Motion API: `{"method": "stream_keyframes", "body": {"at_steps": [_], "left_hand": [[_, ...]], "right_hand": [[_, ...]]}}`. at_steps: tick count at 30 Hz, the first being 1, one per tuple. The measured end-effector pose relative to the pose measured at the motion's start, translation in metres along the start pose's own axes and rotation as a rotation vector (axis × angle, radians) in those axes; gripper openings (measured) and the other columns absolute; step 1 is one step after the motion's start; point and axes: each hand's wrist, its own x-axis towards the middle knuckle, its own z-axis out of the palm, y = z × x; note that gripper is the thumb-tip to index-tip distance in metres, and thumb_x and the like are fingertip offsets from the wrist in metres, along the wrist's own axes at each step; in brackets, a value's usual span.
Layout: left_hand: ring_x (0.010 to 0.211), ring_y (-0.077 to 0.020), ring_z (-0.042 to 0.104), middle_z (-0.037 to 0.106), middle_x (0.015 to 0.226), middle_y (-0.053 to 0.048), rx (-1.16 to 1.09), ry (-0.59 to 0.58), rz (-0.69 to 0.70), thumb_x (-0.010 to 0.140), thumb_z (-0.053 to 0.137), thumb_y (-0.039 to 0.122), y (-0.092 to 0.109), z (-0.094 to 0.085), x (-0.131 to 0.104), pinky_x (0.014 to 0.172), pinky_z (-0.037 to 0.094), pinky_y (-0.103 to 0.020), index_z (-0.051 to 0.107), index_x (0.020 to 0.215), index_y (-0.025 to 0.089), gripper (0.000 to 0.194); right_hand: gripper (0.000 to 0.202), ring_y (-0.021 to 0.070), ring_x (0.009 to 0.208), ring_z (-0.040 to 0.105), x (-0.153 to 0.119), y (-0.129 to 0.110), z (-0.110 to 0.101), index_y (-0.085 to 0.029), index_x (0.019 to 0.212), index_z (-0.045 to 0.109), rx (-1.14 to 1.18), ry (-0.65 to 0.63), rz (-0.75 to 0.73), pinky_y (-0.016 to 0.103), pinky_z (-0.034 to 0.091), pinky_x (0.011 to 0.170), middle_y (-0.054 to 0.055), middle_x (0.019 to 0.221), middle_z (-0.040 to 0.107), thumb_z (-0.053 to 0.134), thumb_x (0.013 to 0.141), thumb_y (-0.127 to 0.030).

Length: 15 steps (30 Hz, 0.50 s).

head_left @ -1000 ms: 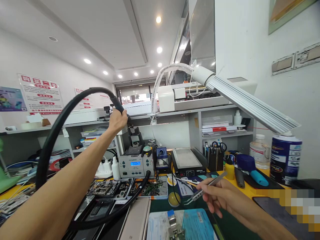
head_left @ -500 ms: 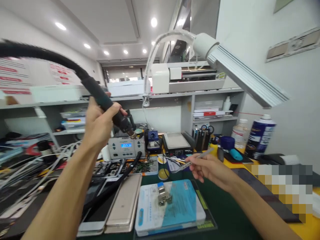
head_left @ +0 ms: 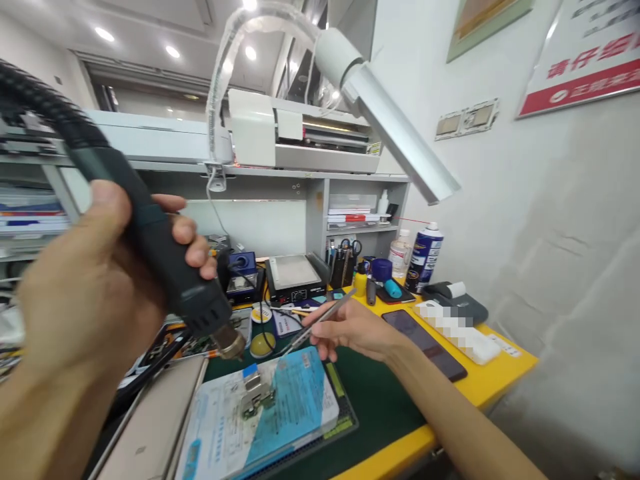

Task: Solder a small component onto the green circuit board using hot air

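Observation:
My left hand (head_left: 105,267) is wrapped round a black hot-air handpiece (head_left: 160,253), whose metal nozzle tilts down toward a small metal part. That part (head_left: 257,393), with a blue tab at its top, lies on a white and blue box (head_left: 295,400). Between the thumb and fingers of my right hand (head_left: 345,327) are metal tweezers (head_left: 320,320), their tips pointing down-left above the far edge of the box. A gap separates both tools from the metal part.
Phones (head_left: 150,420) lie left of the box. A round yellow tin (head_left: 263,345), a heating plate (head_left: 295,272) and a pen holder (head_left: 343,263) stand behind. A dark tablet (head_left: 425,343) and spray can (head_left: 424,260) are at right. A lamp (head_left: 395,127) hangs overhead.
The view has swung right. My left hand and the handpiece are nearer the camera, with the nozzle lower and closer to the metal part. My right hand still holds the tweezers, near the box's far edge.

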Motion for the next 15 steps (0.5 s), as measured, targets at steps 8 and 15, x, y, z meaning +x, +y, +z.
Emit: {"method": "stream_keyframes", "body": {"at_steps": [8, 15], "left_hand": [[0.052, -0.0161, 0.052, 0.051, 0.065, -0.002, -0.107, -0.049, -0.137, 0.099, 0.030, 0.059, -0.008, 0.009, -0.016, 0.049, 0.049, -0.031, 0.057, 0.079, 0.019, 0.053], [0.052, -0.0157, 0.057, 0.056, 0.065, -0.003, -0.096, -0.145, -0.172, 0.100, 0.036, 0.058, -0.023, 0.018, -0.035, 0.049, 0.049, -0.030, 0.060, 0.080, 0.018, 0.051]], "right_hand": [[0.025, 0.0169, 0.068, 0.069, -0.024, 0.005, 0.001, -0.014, 0.102, 0.078, -0.153, 0.013, 0.007, 0.029, 0.057, 0.063, 0.007, 0.077, 0.078, 0.080, 0.087, -0.033], [0.021, 0.0174, 0.062, 0.067, -0.028, 0.008, 0.006, -0.016, 0.091, 0.075, -0.302, 0.099, -0.002, 0.028, 0.056, 0.060, 0.005, 0.071, 0.074, 0.081, 0.086, -0.036]]}}
